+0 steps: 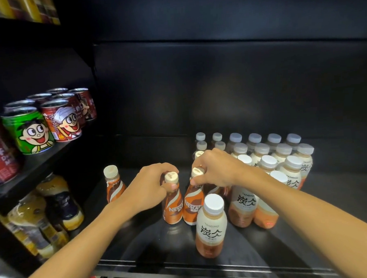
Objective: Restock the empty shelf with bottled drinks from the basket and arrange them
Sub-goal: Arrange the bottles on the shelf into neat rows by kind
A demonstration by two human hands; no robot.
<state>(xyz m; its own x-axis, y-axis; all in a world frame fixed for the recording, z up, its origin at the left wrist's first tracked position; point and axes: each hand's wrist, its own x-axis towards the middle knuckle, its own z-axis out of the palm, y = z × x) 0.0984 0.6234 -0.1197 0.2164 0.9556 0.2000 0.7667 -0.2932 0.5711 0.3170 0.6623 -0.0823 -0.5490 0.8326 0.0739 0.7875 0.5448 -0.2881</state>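
Left hand [153,188] gripping one orange plastic Nescafé bottle [172,200] by its neck, right hand [215,169] another [193,200], mid black shelf [141,243]. Risk: toppling the white-capped Tanbing bottle [210,226] near front edge.

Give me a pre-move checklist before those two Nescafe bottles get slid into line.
1. Left hand has a grip on the left Nescafe bottle at its neck: ok.
2. Right hand has a grip on the right Nescafe bottle at its cap: ok.
3. Both held bottles upright on the shelf: ok.
4. Front Tanbing bottle stands close beside the right Nescafe bottle and may get bumped: not ok.
5. Lone Nescafe bottle at the left stands apart from the group, not yet lined up: not ok.
6. Basket with remaining stock: cannot tell, not in view.
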